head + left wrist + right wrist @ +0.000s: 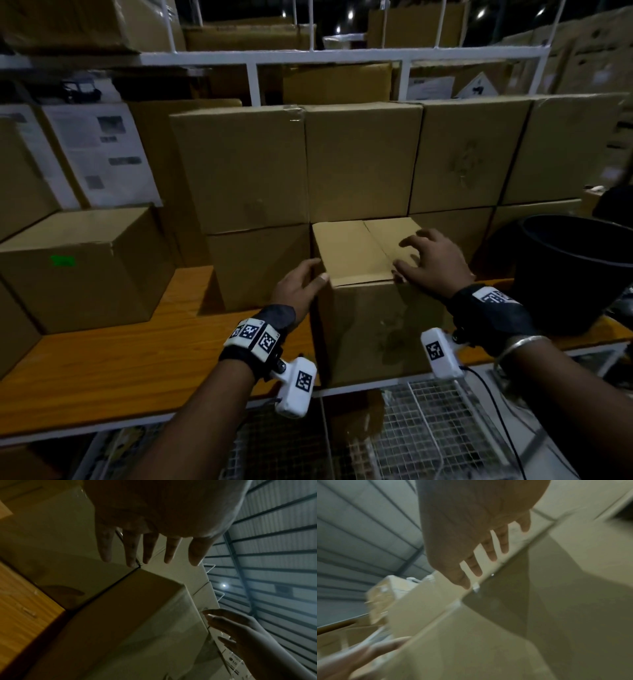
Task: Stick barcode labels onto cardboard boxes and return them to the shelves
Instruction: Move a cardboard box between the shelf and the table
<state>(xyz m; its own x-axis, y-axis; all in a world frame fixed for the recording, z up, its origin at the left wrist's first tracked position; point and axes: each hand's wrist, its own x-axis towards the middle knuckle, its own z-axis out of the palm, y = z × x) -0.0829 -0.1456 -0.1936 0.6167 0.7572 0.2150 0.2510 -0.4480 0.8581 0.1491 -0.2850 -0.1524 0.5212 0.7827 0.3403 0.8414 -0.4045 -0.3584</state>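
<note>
A plain cardboard box [370,325] stands at the front edge of the wooden shelf [120,353], pushed in among other boxes. My left hand [301,281] is at its upper left corner, fingers straight along the left side and the thumb at the top edge. In the left wrist view those fingers [130,550] are spread and straight above the box [137,615]. My right hand [428,263] lies spread on the box's top flaps, near the right edge. The blurred right wrist view shows the right hand [479,540] over the box [488,649]. No barcode label is visible on this box.
Stacked cardboard boxes [363,161] fill the shelf behind and to both sides. One box at the left carries a green sticker [63,261]. A black bucket [575,267] stands close on the right. White wire mesh [428,435] lies below the shelf edge.
</note>
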